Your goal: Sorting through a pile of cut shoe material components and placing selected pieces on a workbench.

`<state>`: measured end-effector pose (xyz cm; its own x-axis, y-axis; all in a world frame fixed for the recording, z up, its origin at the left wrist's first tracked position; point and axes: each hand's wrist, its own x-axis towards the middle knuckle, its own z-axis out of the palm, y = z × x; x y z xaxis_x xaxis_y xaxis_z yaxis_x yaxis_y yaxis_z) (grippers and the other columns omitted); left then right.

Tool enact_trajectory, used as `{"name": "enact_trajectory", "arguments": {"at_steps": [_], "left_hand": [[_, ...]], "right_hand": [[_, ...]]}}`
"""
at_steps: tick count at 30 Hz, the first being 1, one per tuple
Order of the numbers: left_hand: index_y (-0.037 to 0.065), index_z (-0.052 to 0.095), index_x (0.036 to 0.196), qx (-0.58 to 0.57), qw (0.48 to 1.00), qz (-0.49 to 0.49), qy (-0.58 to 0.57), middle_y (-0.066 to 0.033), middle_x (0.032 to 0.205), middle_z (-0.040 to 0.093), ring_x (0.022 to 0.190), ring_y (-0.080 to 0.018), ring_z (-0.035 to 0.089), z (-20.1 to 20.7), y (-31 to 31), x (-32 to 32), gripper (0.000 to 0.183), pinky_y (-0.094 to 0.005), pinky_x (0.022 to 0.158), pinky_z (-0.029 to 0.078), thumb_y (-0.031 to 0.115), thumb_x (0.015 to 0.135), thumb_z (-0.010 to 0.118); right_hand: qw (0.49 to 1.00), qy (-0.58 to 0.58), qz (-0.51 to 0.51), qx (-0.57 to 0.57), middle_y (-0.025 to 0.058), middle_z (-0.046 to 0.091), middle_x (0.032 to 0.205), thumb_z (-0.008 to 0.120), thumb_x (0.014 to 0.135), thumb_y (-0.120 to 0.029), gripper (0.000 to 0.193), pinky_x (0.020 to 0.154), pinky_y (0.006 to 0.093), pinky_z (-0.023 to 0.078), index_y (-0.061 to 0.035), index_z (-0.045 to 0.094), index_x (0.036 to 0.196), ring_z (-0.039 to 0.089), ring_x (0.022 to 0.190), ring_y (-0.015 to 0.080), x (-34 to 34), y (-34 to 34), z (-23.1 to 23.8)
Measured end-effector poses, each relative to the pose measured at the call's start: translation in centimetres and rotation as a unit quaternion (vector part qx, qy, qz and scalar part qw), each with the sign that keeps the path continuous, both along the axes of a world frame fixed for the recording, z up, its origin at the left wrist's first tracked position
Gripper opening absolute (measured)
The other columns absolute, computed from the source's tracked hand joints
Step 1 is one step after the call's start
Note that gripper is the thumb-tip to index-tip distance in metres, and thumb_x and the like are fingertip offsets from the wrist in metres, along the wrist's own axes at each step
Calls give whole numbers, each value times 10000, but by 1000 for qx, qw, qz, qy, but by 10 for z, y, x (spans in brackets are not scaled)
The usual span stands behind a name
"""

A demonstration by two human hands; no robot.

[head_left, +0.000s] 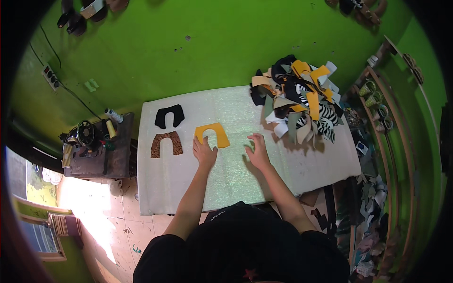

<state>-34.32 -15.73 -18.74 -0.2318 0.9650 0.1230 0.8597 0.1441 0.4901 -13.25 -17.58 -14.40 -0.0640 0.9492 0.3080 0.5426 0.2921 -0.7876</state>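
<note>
A yellow U-shaped cut piece (221, 134) lies on the pale covered table (288, 167), its arch facing me. My left hand (205, 153) rests on its left leg with the fingers stretched out, pressing rather than gripping. To the right, my right hand (257, 152) hovers apart from the piece, its fingers curved and spread with nothing visible between them. Left of the yellow piece lie two others of similar shape: a black one (169, 116) farther away and a brown speckled one (166, 145) nearer.
A tangled heap of cut scraps (302, 101) covers the table's far right. A sewing machine (86, 134) and thread cones stand on a dark side table (118, 153) at left. Wooden shoe racks (384, 141) line the right wall, with more scraps (370, 203) piled below.
</note>
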Motion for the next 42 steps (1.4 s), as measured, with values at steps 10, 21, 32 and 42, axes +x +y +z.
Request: {"name": "enact_trajectory", "arguments": {"at_steps": [10,21,32,42], "left_hand": [[109,505,1087,121,962,-190,-154,-258,1244,340,1163,-406,303,57,50,143,458,-470,960,283,194,667,667],[82,563,989,212,917,-326,-90,-112,1135,502,1092,-304,436,110,107,233,336,-415,907,360,94,657,611],[132,595,1010,105,932,-345,-17,-46,1112,557,1113,-227,466,110,132,255,287,-497,951,279,173,727,573],[56,596,978,152,868,-284,-378,-138,959,611,891,-244,585,150,148,232,203,-295,770,441,98,781,566]], "right_hand": [[963,-30,-147,222,130,498,1003,576,712,-50,218,850,387,358,-39,549,928,443,981,313,116,34,100],[958,-170,-229,-25,112,561,952,615,709,-201,227,829,384,387,-88,623,905,475,947,311,203,76,105],[978,-87,-189,16,127,582,605,589,750,-250,238,600,362,452,-17,620,791,569,566,286,210,100,103],[969,203,-142,21,34,574,603,569,822,-201,240,491,214,421,30,625,789,520,517,79,213,108,166]]}}
